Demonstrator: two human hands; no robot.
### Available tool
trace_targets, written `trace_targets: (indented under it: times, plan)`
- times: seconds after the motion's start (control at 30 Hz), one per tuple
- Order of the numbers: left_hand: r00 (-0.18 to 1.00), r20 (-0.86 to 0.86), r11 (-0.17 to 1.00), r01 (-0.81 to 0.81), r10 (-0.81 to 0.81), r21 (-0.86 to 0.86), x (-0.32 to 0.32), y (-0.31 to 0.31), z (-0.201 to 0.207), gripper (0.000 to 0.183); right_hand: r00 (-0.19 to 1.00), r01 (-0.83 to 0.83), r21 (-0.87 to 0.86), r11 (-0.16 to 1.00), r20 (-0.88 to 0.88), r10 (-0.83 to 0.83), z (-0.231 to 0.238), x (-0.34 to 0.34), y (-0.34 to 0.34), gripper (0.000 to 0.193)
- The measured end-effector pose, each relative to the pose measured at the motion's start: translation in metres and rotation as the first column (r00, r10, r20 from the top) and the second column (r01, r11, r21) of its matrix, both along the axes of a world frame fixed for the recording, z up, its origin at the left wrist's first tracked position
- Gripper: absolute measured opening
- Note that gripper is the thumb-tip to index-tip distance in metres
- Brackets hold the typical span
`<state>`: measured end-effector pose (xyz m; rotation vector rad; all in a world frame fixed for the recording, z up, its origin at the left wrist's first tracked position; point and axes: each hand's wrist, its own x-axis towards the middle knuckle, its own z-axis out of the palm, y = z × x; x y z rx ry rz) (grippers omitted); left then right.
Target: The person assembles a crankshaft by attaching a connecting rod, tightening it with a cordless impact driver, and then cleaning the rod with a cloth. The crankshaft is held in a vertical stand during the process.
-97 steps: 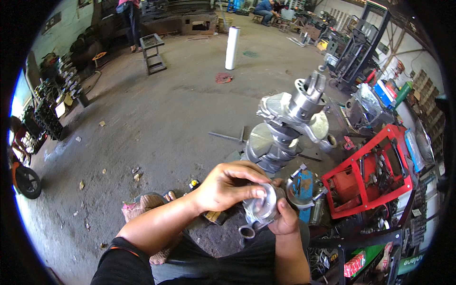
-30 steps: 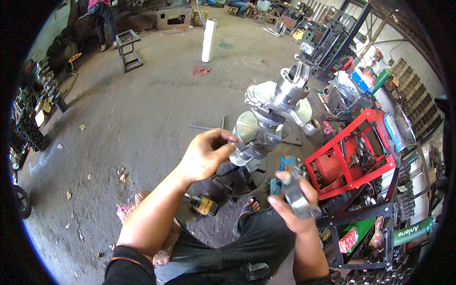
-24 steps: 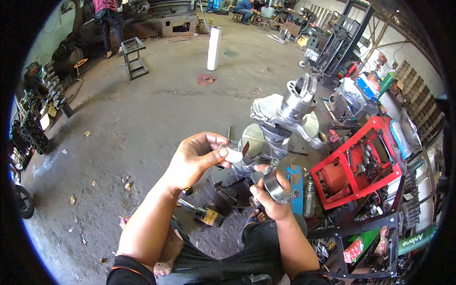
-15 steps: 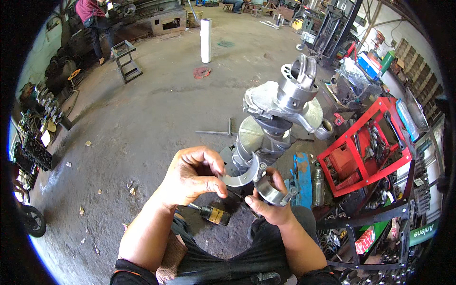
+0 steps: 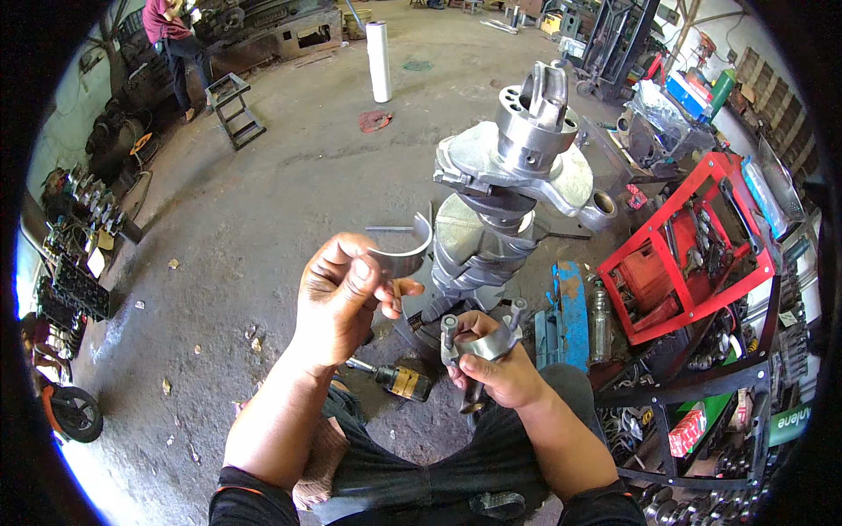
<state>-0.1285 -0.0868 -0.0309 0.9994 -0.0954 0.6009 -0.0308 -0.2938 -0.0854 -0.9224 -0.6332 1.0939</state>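
My left hand (image 5: 336,298) pinches a thin, curved, shiny bearing shell (image 5: 405,263) between thumb and fingers, holding it up over the floor. My right hand (image 5: 504,377) is closed around a connecting rod (image 5: 497,344), its half-round big end facing up with a bolt at each side. The shell and the rod are apart. Just beyond my hands a large crankshaft (image 5: 495,237) stands upright, with another connecting rod (image 5: 600,207) sticking out from its right side. Fingers hide part of the rod's shank.
A black power tool (image 5: 403,383) with a yellow label lies on the floor between my legs. To the right stand a blue metal piece (image 5: 572,307), a clear bottle (image 5: 600,320) and a red tool rack (image 5: 667,272). Farther off are a white roll (image 5: 378,61), a metal frame (image 5: 235,112) and a person (image 5: 180,53).
My left hand has lifted the bearing shell up and away from the connecting rod. My right hand has turned the rod so its bolts point up. The view has shifted slightly.
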Motion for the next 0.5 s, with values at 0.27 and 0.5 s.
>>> trace_targets:
  times: [0.27, 0.5]
  plan:
    - [0.982, -0.165, 0.947, 0.137, -0.092, 0.290, -0.011, -0.003, 0.011, 0.015, 0.989, -0.125, 0.033, 0.992, -0.074, 0.127, 0.009, 0.006, -0.007, 0.079]
    - [0.965, -0.256, 0.691, 0.227, -0.062, 0.686, -0.014, -0.017, 0.026, 0.015, 0.967, -0.205, 0.017, 0.979, -0.150, 0.205, 0.018, 0.004, -0.013, 0.102]
